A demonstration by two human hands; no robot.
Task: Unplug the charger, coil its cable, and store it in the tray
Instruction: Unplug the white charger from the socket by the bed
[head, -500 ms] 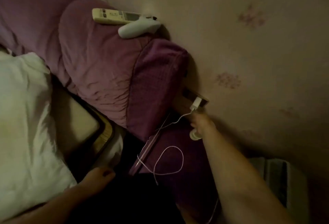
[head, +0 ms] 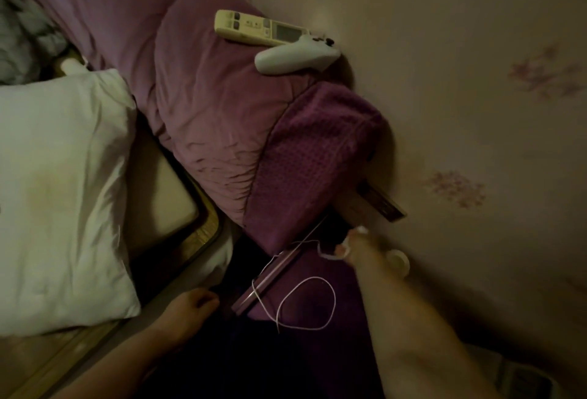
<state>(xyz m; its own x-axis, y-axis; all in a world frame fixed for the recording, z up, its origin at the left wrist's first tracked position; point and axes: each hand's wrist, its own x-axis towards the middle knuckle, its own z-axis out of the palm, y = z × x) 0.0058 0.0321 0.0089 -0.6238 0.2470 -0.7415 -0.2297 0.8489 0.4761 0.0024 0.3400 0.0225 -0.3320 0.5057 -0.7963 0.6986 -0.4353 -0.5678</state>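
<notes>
Since the earlier frame my right hand (head: 359, 248) has dropped away from the dark wall socket (head: 382, 205), and the white charger (head: 360, 229) has come out with it, no longer seated there. Nearest me, my left hand (head: 190, 305) rests loosely open on the bed, touching nothing of the task. Just beyond it the thin white cable (head: 317, 279) lies in a slack loop over the purple blanket (head: 317, 157) and a pink bar. It looks light, limp and prone to tangling, so I would gather it loop by loop and not pull hard. Farther on, the right grip is closed around the charger's small body, which should be stiff and light; hold there, not the cord. I cannot pick out a tray for certain.
</notes>
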